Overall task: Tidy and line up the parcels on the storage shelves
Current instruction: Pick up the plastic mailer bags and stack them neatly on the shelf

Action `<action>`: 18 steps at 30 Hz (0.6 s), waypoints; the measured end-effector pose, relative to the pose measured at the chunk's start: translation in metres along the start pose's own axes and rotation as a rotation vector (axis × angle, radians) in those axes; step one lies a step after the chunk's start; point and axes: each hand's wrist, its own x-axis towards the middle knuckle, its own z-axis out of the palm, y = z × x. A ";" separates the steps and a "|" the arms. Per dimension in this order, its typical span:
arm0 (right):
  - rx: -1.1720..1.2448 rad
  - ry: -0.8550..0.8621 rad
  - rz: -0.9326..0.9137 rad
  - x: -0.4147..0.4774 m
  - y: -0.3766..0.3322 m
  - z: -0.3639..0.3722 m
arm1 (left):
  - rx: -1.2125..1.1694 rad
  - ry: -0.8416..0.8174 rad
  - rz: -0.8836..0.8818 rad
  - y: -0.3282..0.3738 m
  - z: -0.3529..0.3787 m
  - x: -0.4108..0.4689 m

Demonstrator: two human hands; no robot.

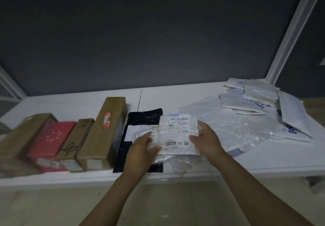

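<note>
Dark grey wall (140, 32), white shelf (175, 92), white post (292, 32), possibly tiled floor (167, 199)

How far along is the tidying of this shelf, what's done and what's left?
Done: four boxes and a black bag lie side by side at the left of the shelf. In hand: the left hand and right hand hold a labelled parcel over the black bag. Left: the loose heap of white bags on the right.

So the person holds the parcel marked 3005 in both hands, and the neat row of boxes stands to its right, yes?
Not quite. The left hand and right hand do hold the parcel marked 3005, but the row of boxes stands to its left; a loose heap of white mailers lies to its right. The head view shows this.
</note>
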 end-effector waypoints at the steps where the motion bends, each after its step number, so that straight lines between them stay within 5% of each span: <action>1: -0.039 0.015 -0.012 0.002 0.002 0.003 | 0.115 -0.063 0.040 -0.009 -0.003 -0.001; 5: -0.171 -0.010 -0.072 0.003 0.010 0.020 | 0.343 -0.276 0.074 -0.032 -0.017 -0.002; 11: -0.423 -0.073 -0.190 -0.002 0.014 0.034 | 0.226 -0.228 0.176 -0.042 -0.022 0.000; 15: -0.619 -0.132 -0.265 0.000 0.019 0.025 | 0.344 -0.247 0.497 -0.051 -0.007 0.000; 18: -0.760 -0.111 -0.369 0.004 0.022 0.006 | 0.342 -0.312 0.520 -0.039 0.003 0.000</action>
